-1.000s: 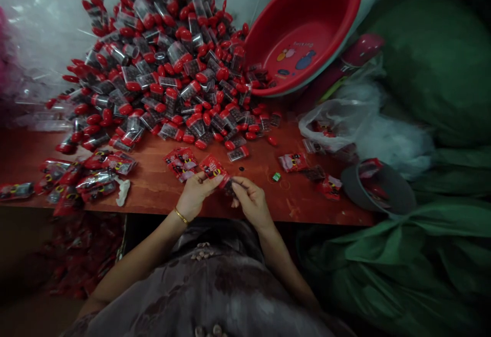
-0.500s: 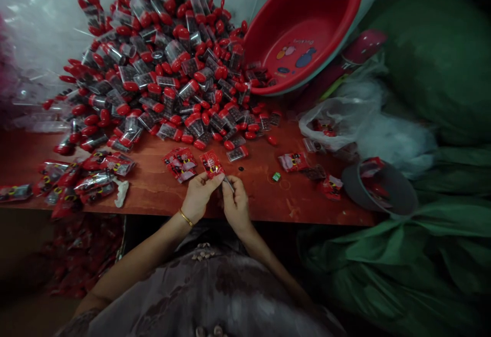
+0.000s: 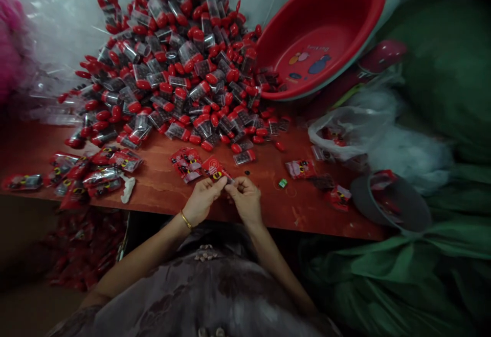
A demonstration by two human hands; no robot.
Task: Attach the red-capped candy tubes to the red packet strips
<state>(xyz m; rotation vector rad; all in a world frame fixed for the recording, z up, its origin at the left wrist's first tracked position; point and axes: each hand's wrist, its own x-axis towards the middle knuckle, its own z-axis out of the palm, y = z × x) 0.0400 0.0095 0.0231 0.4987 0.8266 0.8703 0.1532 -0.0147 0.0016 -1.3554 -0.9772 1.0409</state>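
A small red printed packet [image 3: 215,167] is pinched between the thumb and fingers of my left hand [image 3: 202,196], which wears a gold bangle. At the packet's right end, the fingertips of my right hand [image 3: 245,198] are closed on its edge. Whether something lies inside the packet is hidden by my fingers. Just left of it, a little stack of flat red packets [image 3: 184,164] lies on the table [image 3: 268,199]. Beyond my hands rises a big heap of clear tubes with red caps [image 3: 180,81], dark pieces showing inside them.
Filled red packets [image 3: 95,171] lie at the left beside a crumpled white scrap [image 3: 128,188]. A red basin [image 3: 322,25] leans at the back right. Further right are a plastic bag [image 3: 345,132], a grey bowl [image 3: 406,209] and green sacking [image 3: 383,270]. A green scrap [image 3: 283,182] lies nearby.
The view has shifted, so everything sits a little further right. My right fingers have moved up to the packet's right end; the thin grey thing seen at their tips earlier no longer shows.
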